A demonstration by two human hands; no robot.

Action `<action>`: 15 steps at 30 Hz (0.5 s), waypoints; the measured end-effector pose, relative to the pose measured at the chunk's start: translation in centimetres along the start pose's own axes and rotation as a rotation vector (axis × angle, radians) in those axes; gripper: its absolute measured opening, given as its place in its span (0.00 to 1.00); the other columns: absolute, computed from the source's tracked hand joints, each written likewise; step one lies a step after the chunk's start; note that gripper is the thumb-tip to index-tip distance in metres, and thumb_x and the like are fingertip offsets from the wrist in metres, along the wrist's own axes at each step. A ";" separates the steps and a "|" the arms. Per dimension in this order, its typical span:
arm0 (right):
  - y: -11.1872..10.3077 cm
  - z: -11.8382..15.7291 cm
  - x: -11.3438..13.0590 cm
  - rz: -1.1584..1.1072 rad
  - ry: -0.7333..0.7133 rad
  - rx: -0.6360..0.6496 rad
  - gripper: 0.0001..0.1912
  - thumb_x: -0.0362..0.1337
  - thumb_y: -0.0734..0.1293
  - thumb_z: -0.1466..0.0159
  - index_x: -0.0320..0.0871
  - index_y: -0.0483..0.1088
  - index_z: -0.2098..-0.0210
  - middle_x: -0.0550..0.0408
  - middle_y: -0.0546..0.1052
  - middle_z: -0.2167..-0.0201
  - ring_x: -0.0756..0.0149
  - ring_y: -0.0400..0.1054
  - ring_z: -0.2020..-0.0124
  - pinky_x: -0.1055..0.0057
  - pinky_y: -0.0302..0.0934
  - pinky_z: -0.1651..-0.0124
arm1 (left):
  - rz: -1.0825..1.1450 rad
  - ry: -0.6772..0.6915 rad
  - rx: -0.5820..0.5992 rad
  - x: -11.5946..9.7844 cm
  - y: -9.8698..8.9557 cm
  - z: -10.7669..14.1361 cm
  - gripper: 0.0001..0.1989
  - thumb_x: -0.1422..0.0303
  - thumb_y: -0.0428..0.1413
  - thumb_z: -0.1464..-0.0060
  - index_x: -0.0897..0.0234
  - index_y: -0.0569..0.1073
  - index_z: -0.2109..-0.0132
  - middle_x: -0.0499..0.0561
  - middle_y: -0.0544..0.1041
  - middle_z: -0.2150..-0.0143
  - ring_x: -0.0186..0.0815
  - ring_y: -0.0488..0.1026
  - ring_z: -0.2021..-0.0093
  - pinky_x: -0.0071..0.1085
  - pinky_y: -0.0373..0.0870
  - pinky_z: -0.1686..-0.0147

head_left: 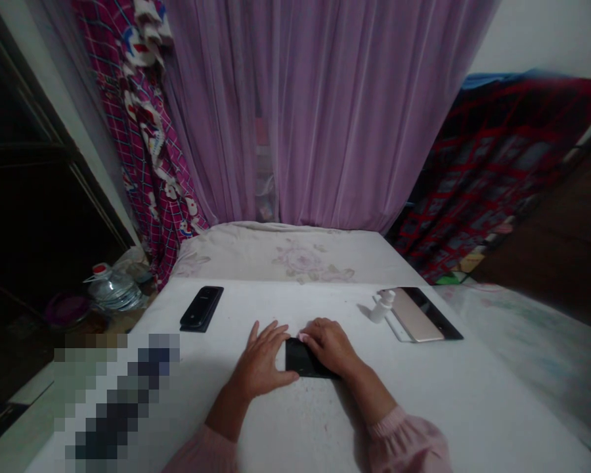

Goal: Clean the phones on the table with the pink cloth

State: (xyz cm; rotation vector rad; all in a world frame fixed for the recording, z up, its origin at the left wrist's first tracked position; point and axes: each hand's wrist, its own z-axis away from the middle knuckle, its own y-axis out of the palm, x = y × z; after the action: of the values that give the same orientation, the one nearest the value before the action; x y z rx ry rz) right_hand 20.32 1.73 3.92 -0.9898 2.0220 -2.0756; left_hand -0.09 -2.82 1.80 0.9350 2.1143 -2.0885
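A dark phone (300,360) lies flat on the white-covered table, its black face up. My left hand (262,360) is at its left end, fingers spread, with thumb and fingertips touching the edges. Over the phone's right part rests my right hand (331,345), its fingers closed on a small pink cloth (303,337) pressed near the far edge. Part of the phone is hidden beneath this hand.
At the left lies another dark phone (201,307) on a dark flat piece. A white spray bottle (384,306) stands by a pinkish-gold tablet (411,315) and a black panel (436,314) on the right. Beyond the table hang purple curtains (364,118). A water jug (114,289) sits lower left.
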 end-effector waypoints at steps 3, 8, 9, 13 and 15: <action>0.5 -0.6 1.0 -0.006 -0.035 -0.006 0.13 0.41 0.60 0.31 0.49 0.77 0.59 0.53 0.78 0.63 0.64 0.68 0.59 0.69 0.55 0.56 | -0.009 -0.002 -0.001 0.0 0.1 0.0 0.36 0.60 0.66 0.57 0.59 0.66 0.41 0.55 0.66 0.35 0.51 0.54 0.32 0.57 0.37 0.33; 0.9 -0.7 0.9 -0.032 -0.079 -0.038 0.13 0.42 0.60 0.31 0.50 0.77 0.56 0.53 0.78 0.62 0.64 0.69 0.57 0.68 0.55 0.54 | -0.009 0.003 -0.011 0.0 0.0 0.0 0.35 0.60 0.66 0.57 0.60 0.66 0.42 0.56 0.66 0.36 0.51 0.55 0.32 0.57 0.37 0.33; 0.9 -0.5 0.5 -0.031 -0.078 -0.036 0.13 0.42 0.60 0.31 0.51 0.77 0.56 0.53 0.78 0.62 0.63 0.69 0.57 0.68 0.55 0.54 | -0.011 0.001 -0.010 0.0 0.0 0.0 0.34 0.60 0.66 0.57 0.60 0.67 0.43 0.56 0.66 0.36 0.52 0.55 0.32 0.57 0.37 0.33; 0.2 0.8 -1.8 -0.033 -0.038 -0.038 0.15 0.44 0.59 0.31 0.52 0.77 0.56 0.53 0.79 0.62 0.63 0.69 0.57 0.67 0.57 0.54 | -0.012 -0.007 0.003 -0.2 -0.3 0.0 0.31 0.60 0.66 0.58 0.59 0.69 0.46 0.56 0.66 0.36 0.52 0.55 0.32 0.58 0.37 0.34; -0.2 1.8 -3.3 -0.031 -0.018 -0.060 0.17 0.45 0.58 0.31 0.51 0.77 0.56 0.52 0.79 0.61 0.63 0.70 0.57 0.67 0.58 0.53 | -0.006 -0.006 0.001 -0.1 -0.3 0.0 0.31 0.60 0.67 0.58 0.59 0.69 0.46 0.56 0.66 0.36 0.52 0.55 0.33 0.58 0.37 0.34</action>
State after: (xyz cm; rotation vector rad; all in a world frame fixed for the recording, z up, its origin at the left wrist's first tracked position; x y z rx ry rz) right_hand 23.94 1.76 2.70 -1.0526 2.0843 -2.0244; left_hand -0.11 -2.88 2.13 0.9230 2.1156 -2.0932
